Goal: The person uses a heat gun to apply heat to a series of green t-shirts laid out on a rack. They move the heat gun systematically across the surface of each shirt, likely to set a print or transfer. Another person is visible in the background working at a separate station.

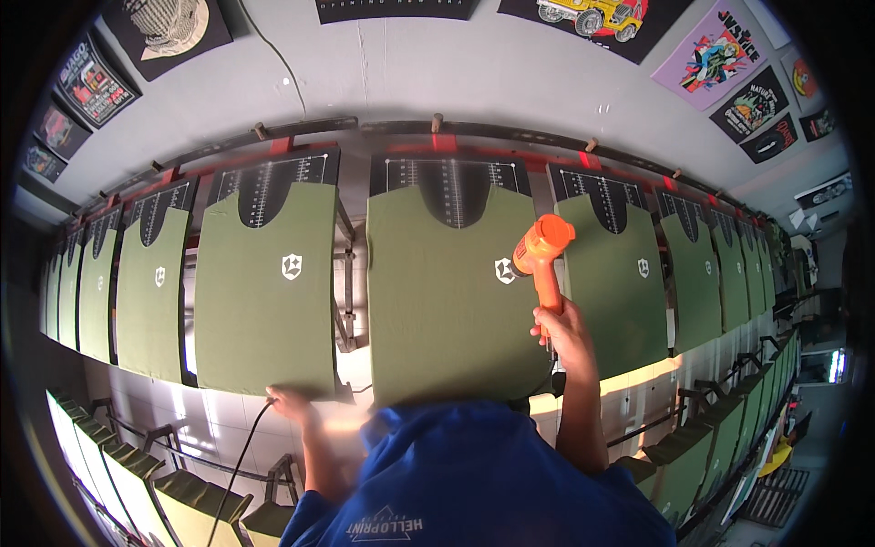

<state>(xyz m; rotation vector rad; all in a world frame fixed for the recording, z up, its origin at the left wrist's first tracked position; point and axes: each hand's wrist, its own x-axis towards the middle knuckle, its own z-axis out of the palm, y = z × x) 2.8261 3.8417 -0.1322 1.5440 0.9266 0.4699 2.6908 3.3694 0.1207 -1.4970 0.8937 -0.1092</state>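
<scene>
Over the centre green fabric shirt (447, 319) on a black ruled board (392, 175): orange plastic heat gun (546, 264), right hand (569, 337) fingers closed round handle, nozzle overlapping right edge of white shield print (502, 271). Left hand (290, 402) fingers pinching thin black cord (241, 463), by left neighbouring shirt's hem. Person's blue top (510, 474) blocks centre hem. Dark rail (519, 133) behind boards; posters (711, 46) on wall.

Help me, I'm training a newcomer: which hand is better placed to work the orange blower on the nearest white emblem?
Probably the right hand: it grips the orange blower, pointed toward that white emblem. The left hand holds a black cable.
</scene>
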